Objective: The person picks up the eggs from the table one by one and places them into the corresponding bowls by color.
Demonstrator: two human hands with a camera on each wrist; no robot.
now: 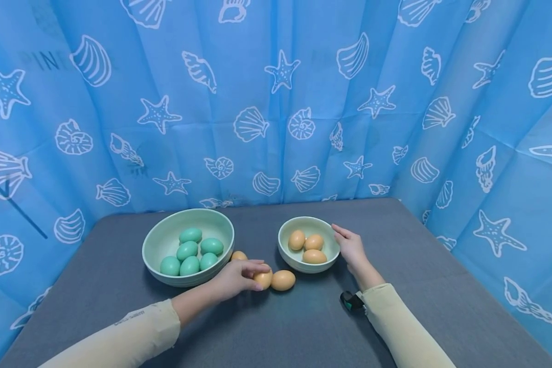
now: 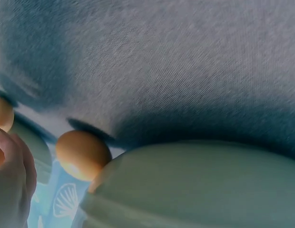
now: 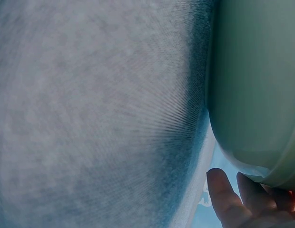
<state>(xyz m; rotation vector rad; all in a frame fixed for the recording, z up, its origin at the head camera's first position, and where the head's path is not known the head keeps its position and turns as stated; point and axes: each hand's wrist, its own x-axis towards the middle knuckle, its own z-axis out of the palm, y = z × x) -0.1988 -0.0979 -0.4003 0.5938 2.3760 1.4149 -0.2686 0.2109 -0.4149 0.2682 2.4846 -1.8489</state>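
My left hand [image 1: 239, 278] pinches a brown egg [image 1: 262, 279] between thumb and fingers, low over the table. Right beside that egg lies another brown egg [image 1: 283, 280]. A third brown egg [image 2: 81, 154] rests against the outer wall of the large green bowl [image 2: 200, 175], mostly hidden behind the hand in the head view. At the right, my right hand [image 1: 351, 249] holds the rim of a small pale green bowl [image 1: 308, 266]. Inside it sit three brown eggs [image 1: 315, 256]. From the right wrist, fingers [image 3: 223, 192] show against the small bowl's outer side.
Several green eggs [image 1: 187, 250] lie in the large bowl at the left. A black strap-like object [image 1: 351, 300] is by the right sleeve. Grey cloth covers the table [image 1: 276, 332], and a blue shell-patterned curtain [image 1: 276, 143] hangs behind it.
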